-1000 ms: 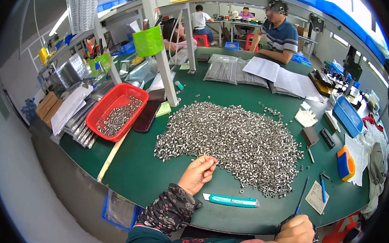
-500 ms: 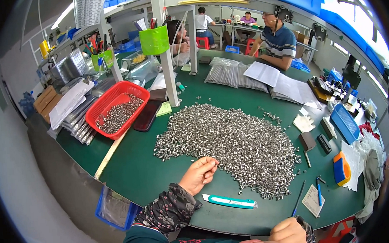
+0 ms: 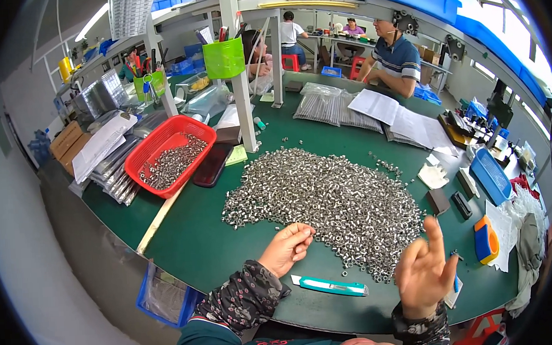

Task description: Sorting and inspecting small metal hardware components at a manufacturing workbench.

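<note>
A broad heap of small silvery metal rings (image 3: 327,198) covers the middle of the green table. My left hand (image 3: 287,249) is closed in a pinch at the heap's near edge; whatever its fingertips may hold is too small to make out. Raised over the table at the heap's near right corner, my right hand (image 3: 423,271) has its fingers apart and nothing in it. A teal box cutter (image 3: 330,286) lies between my two hands, on the tabletop. Part of a paper slip (image 3: 452,295) and a blue pen is hidden behind my right hand.
A red plastic basket (image 3: 168,123) of metal pieces stands at left beside a dark phone (image 3: 213,166). A shelf post (image 3: 242,99) rises behind the heap. At right are a tape dispenser (image 3: 484,241) and a blue tray (image 3: 492,173). Other people sit beyond.
My right hand has come up from the table's front edge and opened, now beside the heap. My left hand keeps its pinch in nearly the same place. The view has shifted slightly.
</note>
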A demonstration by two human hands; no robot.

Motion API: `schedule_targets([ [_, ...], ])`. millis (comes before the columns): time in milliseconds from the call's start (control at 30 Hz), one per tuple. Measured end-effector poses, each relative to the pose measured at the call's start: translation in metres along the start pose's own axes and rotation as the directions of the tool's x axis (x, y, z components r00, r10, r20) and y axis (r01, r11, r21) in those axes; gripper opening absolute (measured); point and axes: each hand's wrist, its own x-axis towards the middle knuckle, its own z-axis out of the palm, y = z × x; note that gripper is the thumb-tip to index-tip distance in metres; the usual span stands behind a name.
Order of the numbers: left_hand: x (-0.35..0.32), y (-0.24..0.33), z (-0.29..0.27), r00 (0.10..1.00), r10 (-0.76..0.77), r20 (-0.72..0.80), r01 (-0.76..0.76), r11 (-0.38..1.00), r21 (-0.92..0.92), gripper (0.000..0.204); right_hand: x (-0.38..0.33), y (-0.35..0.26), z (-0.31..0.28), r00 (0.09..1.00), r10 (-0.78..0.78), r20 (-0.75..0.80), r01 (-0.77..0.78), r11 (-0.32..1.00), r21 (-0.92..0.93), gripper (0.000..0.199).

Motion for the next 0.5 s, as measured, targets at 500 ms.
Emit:
schedule_targets([
  [500, 0.002, -0.002, -0.004, 1.0, -0.011, -0.028, 0.011, 1.0, -0.004, 0.011, 0.042, -0.023, -0.033, 0.832, -0.083, -0.548, 0.203, 0.965, 0.163, 0.063],
])
